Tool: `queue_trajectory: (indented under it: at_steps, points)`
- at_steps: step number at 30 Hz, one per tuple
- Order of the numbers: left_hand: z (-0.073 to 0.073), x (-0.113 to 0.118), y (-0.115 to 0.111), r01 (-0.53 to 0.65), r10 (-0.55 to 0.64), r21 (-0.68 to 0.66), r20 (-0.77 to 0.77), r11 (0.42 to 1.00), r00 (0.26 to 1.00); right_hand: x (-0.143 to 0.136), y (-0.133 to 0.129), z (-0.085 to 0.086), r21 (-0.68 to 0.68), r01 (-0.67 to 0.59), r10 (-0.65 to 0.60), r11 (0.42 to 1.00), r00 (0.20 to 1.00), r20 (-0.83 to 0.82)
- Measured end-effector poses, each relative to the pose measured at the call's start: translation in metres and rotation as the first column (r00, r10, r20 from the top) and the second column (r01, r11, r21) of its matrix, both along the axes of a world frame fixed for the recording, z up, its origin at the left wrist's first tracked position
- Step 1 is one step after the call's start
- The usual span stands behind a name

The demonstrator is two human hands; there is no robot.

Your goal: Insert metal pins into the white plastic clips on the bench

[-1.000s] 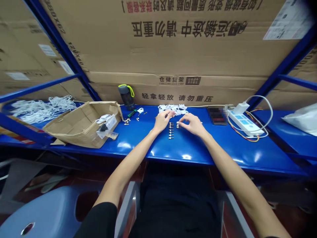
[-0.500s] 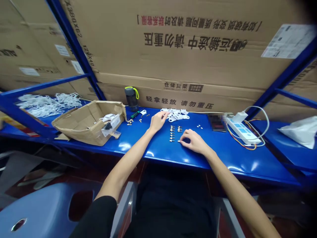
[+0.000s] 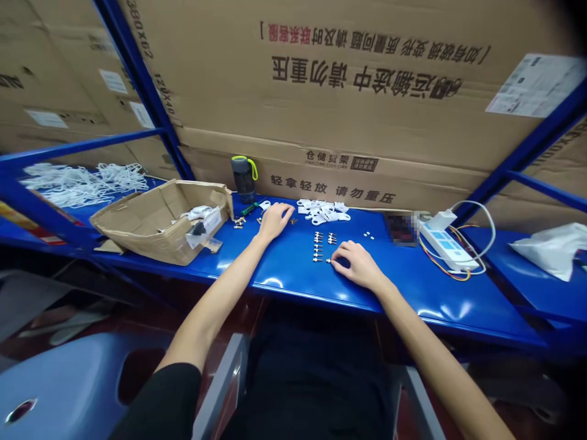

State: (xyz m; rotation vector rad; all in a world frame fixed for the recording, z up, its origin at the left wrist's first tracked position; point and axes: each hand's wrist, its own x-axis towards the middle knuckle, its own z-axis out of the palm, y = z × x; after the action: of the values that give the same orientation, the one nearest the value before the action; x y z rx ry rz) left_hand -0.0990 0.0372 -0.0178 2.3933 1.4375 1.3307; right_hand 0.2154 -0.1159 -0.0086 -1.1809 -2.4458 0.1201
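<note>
At the middle of the blue table, my right hand (image 3: pixel 358 264) is closed in a pinch on a small white-and-metal fitting (image 3: pixel 329 261). Just left of it, several similar fittings with thin pins (image 3: pixel 318 247) lie in a column, and a shorter group (image 3: pixel 332 238) sits beside the column's top. My left hand (image 3: pixel 275 221) is over the table farther back, its fingers stretched to the right. Tiny brass pins (image 3: pixel 294 221) lie by its fingertips. A heap of white plastic parts (image 3: pixel 323 211) is to the right of that hand, apart from it.
An open cardboard box (image 3: pixel 137 235) stands left, with a dark bottle (image 3: pixel 244 180) behind. Small brass pieces (image 3: pixel 239 222) and a green-handled tool (image 3: pixel 250 209) lie nearby. To the right are white discs (image 3: pixel 369 235), a dark flat object (image 3: pixel 400 228) and a power strip (image 3: pixel 447 247).
My left hand has moved left, away from the white plastic parts, and brass pins now show by its fingertips. My right hand stays almost in place, still pinching the fitting.
</note>
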Motion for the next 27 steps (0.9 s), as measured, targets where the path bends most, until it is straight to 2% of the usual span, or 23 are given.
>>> queue_trajectory:
  at_steps: [3,5,9,13,19,27]
  points:
    - [0.002,0.001,-0.003,-0.036,0.035,-0.047,-0.010,0.998,0.999,0.003,0.000,0.005,0.036,0.000,0.000,0.999,1.000,0.010]
    - [0.004,0.002,-0.007,-0.018,0.013,-0.078,-0.069,0.997,0.998,0.012,0.010,0.011,0.093,0.042,-0.040,0.995,0.999,-0.026]
    - [0.010,0.001,-0.014,0.063,-0.085,-0.117,-0.186,0.991,0.979,0.042,0.051,0.022,0.216,0.249,-0.208,0.944,0.959,-0.193]
    - [0.014,-0.006,-0.015,0.099,-0.135,-0.154,-0.245,0.983,0.960,0.070,0.084,0.015,0.245,0.425,-0.371,0.871,0.898,-0.237]
    - [0.014,-0.015,-0.008,0.039,-0.111,-0.219,-0.327,0.975,0.938,0.089,0.081,-0.004,0.179,0.401,-0.376,0.898,0.913,-0.161]
    - [0.013,-0.014,-0.005,0.004,-0.085,-0.238,-0.330,0.971,0.940,0.099,0.083,-0.005,0.043,0.378,-0.377,0.925,0.926,-0.038]
